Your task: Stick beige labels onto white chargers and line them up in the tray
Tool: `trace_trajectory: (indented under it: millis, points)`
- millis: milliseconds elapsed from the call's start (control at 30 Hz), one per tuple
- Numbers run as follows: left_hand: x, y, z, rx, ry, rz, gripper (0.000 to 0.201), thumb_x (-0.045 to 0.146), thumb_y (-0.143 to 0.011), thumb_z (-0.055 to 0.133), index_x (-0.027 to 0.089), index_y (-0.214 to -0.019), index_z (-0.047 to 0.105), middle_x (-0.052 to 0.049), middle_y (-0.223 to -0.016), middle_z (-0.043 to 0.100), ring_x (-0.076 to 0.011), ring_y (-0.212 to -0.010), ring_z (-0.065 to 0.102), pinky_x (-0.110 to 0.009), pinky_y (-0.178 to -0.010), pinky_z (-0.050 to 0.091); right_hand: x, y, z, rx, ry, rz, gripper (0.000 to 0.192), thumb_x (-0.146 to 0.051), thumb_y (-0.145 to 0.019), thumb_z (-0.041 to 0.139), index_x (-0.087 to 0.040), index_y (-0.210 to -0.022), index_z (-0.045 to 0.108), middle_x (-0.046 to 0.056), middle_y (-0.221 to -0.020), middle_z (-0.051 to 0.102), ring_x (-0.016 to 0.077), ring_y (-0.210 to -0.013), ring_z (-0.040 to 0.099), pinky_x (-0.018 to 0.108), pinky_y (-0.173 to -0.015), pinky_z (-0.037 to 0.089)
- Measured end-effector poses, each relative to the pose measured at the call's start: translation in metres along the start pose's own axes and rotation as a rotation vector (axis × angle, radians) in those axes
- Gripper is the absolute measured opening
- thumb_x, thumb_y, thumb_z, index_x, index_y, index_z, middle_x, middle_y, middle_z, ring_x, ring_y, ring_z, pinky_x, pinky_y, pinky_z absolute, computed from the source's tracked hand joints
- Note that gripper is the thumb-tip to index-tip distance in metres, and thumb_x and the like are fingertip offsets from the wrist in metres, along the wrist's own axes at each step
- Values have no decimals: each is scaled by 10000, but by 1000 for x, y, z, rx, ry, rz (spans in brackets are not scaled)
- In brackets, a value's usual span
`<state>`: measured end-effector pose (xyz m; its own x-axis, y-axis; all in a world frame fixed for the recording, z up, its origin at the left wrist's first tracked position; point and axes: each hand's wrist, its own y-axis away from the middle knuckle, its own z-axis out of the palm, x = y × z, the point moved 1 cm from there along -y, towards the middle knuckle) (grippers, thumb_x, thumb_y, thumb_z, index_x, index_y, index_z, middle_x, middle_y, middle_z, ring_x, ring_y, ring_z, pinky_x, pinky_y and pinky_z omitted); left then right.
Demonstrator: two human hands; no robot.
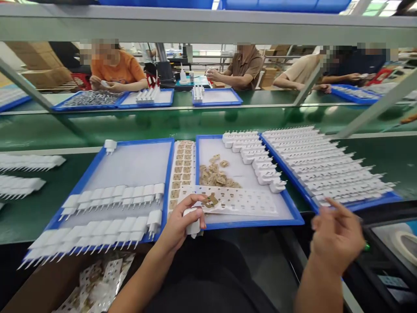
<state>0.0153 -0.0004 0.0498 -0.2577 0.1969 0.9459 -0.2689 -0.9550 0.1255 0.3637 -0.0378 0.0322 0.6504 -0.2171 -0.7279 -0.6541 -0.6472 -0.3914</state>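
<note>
The right hand is blurry, so you cannot tell if it holds anything. The left hand hides part of a plug. The roll is cut off on the right, the bins on top.

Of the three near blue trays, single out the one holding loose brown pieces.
The middle tray, just beyond the left hand. It alone shows a heap of loose brown pieces; the left tray and right tray show only white plugs.

Label sheet between left tray and middle tray, plugs on both.
</note>
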Motion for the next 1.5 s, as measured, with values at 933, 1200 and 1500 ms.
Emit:
trace_trajectory:
  millis: [933, 1200, 1500]
  points:
    - [-10, 20, -68, 49, 138, 267, 707, 358, -791, 780, 330, -1394, 410, -16, -1069, 558, -171, -915, 639, -289, -769, 548, -165, 105, 119, -1344, -1051, -202, 43, -268, -947, 655, -249, -913, 672, 30, -908, 596, 159, -811, 597, 263, -646, 498]
    - [-15, 28, -65, 333, -546, 427, 617, 165, -870, 718, 318, -1410, 462, -50, -1206, 657, -189, -1102, 650, -321, -975, 533, -164, 121, 123, -1363, -1040, -154, 34, -226, -931, 676, -258, -924, 681, 4, -850, 649, 142, -763, 600, 267, -716, 499]
    - [-14, 23, -53, 327, -835, 542, 478, 164, -864, 656, 238, -1333, 597, -99, -1245, 715, -242, -1145, 696, -360, -967, 598, -165, 132, 126, -1211, -957, -234, 29, -251, -929, 653, -245, -910, 674, 10, -832, 635, 156, -762, 584, 285, -726, 470]
